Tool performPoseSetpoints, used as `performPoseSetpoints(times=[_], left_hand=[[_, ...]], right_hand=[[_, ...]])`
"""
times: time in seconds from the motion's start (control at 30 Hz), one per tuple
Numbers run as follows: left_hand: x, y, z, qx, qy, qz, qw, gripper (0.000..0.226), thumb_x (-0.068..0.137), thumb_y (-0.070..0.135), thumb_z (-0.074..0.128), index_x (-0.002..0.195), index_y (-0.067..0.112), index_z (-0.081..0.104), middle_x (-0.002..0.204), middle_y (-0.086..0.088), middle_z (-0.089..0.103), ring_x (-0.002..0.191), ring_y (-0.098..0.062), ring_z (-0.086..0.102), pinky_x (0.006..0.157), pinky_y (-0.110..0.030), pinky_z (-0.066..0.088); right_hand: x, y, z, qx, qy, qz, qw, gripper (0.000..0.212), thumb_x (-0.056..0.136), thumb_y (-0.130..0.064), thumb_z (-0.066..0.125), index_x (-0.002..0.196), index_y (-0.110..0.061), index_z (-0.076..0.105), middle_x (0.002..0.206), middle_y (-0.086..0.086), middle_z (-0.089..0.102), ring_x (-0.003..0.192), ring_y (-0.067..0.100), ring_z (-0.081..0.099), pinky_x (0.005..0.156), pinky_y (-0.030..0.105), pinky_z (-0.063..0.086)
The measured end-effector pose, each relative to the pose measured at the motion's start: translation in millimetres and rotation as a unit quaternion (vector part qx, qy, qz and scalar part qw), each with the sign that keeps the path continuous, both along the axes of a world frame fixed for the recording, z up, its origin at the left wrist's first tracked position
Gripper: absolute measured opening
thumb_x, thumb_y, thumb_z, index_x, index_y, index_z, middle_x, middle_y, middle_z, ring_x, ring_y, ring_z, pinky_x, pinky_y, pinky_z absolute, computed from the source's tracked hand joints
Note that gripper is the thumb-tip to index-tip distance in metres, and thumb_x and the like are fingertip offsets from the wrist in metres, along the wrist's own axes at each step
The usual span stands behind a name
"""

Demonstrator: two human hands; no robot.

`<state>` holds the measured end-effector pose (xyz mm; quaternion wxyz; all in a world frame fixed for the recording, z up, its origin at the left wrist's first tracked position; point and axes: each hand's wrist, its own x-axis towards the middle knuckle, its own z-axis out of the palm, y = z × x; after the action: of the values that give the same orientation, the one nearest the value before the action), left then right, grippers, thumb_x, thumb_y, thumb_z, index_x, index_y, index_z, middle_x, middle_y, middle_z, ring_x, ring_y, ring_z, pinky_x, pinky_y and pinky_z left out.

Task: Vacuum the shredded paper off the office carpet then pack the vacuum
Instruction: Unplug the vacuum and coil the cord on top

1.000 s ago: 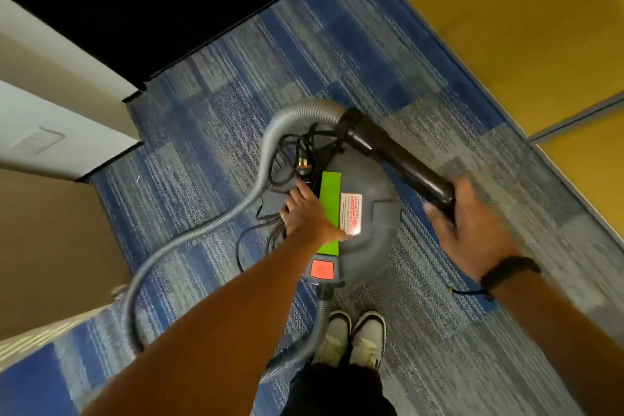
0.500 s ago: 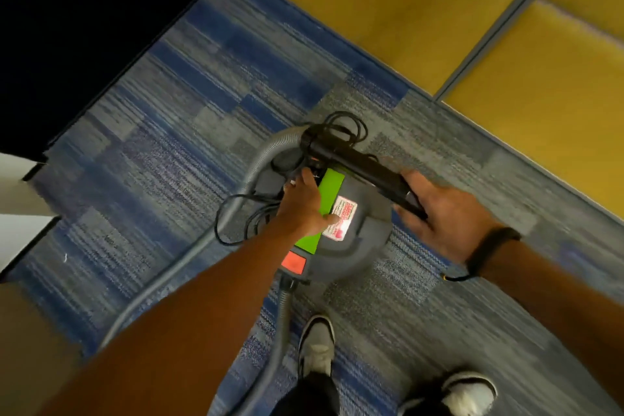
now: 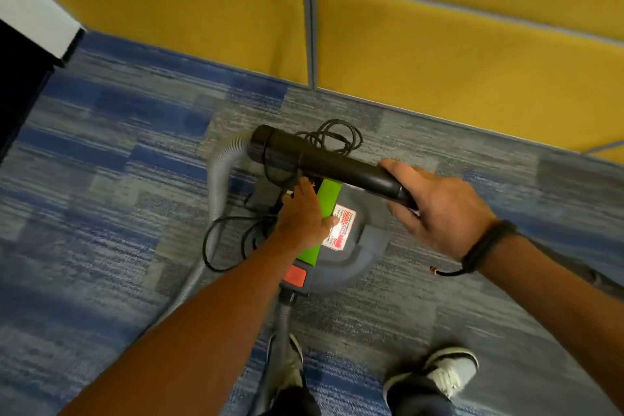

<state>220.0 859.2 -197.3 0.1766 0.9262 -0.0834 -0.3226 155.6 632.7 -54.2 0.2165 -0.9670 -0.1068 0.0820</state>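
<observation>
A: Head view, entry one. Where is the vacuum?

B: Centre of the frame. The grey canister vacuum (image 3: 368, 240) sits over the blue-grey carpet (image 3: 101, 179); whether it rests on the floor or is lifted, I cannot tell. A green handle strip (image 3: 326, 199) runs along its top, a white label (image 3: 339, 226) beside it, a red button (image 3: 295, 275) at its lower end.

A: Left hand?

B: The left hand (image 3: 304, 216) lies on the green strip, fingers curled round the handle, thumb over the edge of the label. Clamped on the vacuum.

A: Right hand?

B: The right hand (image 3: 435, 209), centre right, grips the near end of the black wand tube (image 3: 324, 162). Fingers wrapped over the top, thumb beneath. The tube slants from the hand up and left across the canister. A dark wristband (image 3: 486, 246) sits on that wrist, with a loose cord end hanging from it.

A: Hose and cable?

B: The grey ribbed hose (image 3: 219, 172) joins the tube's far end, arcs left, then runs down to the lower centre. The black power cord (image 3: 334, 138) lies in loose loops above the canister and again to its left.

A: Surroundings?

B: Yellow partition panels (image 3: 439, 44) across the top, split by a grey post. A white and dark edge in the upper left corner. Two shoes (image 3: 449, 371) at the bottom edge. No shreds can be made out; the carpet is motion-blurred.
</observation>
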Motion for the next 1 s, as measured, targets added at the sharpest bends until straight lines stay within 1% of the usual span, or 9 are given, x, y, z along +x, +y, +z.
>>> performPoseSetpoints(times=[0.1,0.2,0.33,0.4,0.53,0.6,0.73,0.83,1.0], left_hand=[[-8.6,-59.1,2.3,0.006,0.02,-0.024,0.999,0.123,0.091,0.055,0.073,0.163,0.001,-0.011,0.171,-0.02,0.012,0.153,-0.048,0.019,0.119,-0.056,0.028],[-21.7,-111.4,0.2,0.008,0.021,-0.052,0.998,0.123,0.092,0.056,0.072,0.163,0.0,-0.011,0.171,-0.022,0.01,0.153,-0.049,0.018,0.121,-0.057,0.026],[-37.3,-177.0,-2.4,-0.005,0.012,-0.075,0.997,0.123,0.09,0.055,0.075,0.163,0.0,-0.009,0.17,-0.022,0.014,0.153,-0.05,0.019,0.121,-0.057,0.025],[-47.6,-216.2,-4.4,-0.008,0.023,-0.094,0.995,0.124,0.09,0.056,0.075,0.163,0.001,-0.009,0.17,-0.022,0.013,0.153,-0.05,0.017,0.122,-0.057,0.024],[-75.1,-293.2,-12.4,-0.008,0.012,-0.131,0.991,0.121,0.085,0.057,0.079,0.163,0.005,0.004,0.165,-0.019,0.027,0.148,-0.047,0.032,0.117,-0.057,0.034],[-88.7,-330.8,-12.6,-0.004,0.009,-0.15,0.989,0.121,0.084,0.057,0.08,0.163,0.006,0.005,0.164,-0.018,0.028,0.147,-0.046,0.033,0.117,-0.056,0.035],[-114.1,-406.0,-9.8,0.015,0.025,-0.195,0.98,0.126,0.089,0.061,0.072,0.163,0.0,-0.009,0.171,-0.02,0.012,0.155,-0.043,0.021,0.123,-0.053,0.023],[-132.6,-463.5,-7.8,0.013,0.038,-0.205,0.978,0.123,0.092,0.06,0.069,0.163,0.001,-0.013,0.173,-0.019,0.004,0.158,-0.041,0.012,0.126,-0.049,0.015],[-149.5,-535.0,-12.7,-0.02,0.052,-0.226,0.972,0.122,0.093,0.056,0.07,0.161,-0.002,-0.013,0.172,-0.023,0.002,0.157,-0.041,0.013,0.125,-0.048,0.014]], right_hand=[[-13.8,-51.9,-4.0,0.013,0.001,-0.051,0.999,0.058,0.095,-0.028,0.064,0.145,-0.03,0.036,0.112,0.001,0.068,0.075,0.021,0.06,0.06,0.033,0.05],[-35.5,-102.5,-7.8,0.032,0.01,-0.101,0.994,0.056,0.096,-0.027,0.064,0.145,-0.03,0.037,0.113,0.002,0.067,0.084,0.027,0.064,0.066,0.042,0.055],[-69.2,-163.4,-11.5,0.045,0.038,-0.148,0.987,0.057,0.096,-0.025,0.066,0.147,-0.029,0.04,0.115,0.003,0.066,0.091,0.027,0.064,0.072,0.04,0.053],[-87.1,-195.5,-15.1,0.056,0.048,-0.16,0.984,0.057,0.096,-0.027,0.066,0.147,-0.03,0.04,0.119,0.001,0.066,0.095,0.026,0.065,0.074,0.042,0.056],[-131.0,-261.1,-19.4,0.08,0.069,-0.205,0.973,0.054,0.098,-0.035,0.063,0.146,-0.038,0.039,0.119,-0.003,0.066,0.098,0.023,0.065,0.08,0.047,0.058],[-150.8,-294.7,-14.1,0.102,0.071,-0.229,0.965,0.053,0.098,-0.034,0.064,0.146,-0.037,0.041,0.12,-0.003,0.066,0.1,0.021,0.064,0.083,0.046,0.057],[-181.7,-361.6,3.9,0.137,0.029,-0.257,0.956,0.051,0.097,-0.033,0.065,0.143,-0.038,0.044,0.118,-0.006,0.066,0.098,0.014,0.063,0.082,0.041,0.058],[-193.0,-410.2,23.6,0.161,-0.024,-0.271,0.949,0.052,0.095,-0.034,0.067,0.141,-0.038,0.043,0.121,-0.005,0.067,0.1,0.015,0.064,0.083,0.042,0.058],[-198.2,-474.5,59.1,0.2,-0.106,-0.305,0.925,0.049,0.096,-0.029,0.071,0.14,-0.028,0.049,0.116,-0.007,0.066,0.101,0.013,0.063,0.084,0.039,0.056]])
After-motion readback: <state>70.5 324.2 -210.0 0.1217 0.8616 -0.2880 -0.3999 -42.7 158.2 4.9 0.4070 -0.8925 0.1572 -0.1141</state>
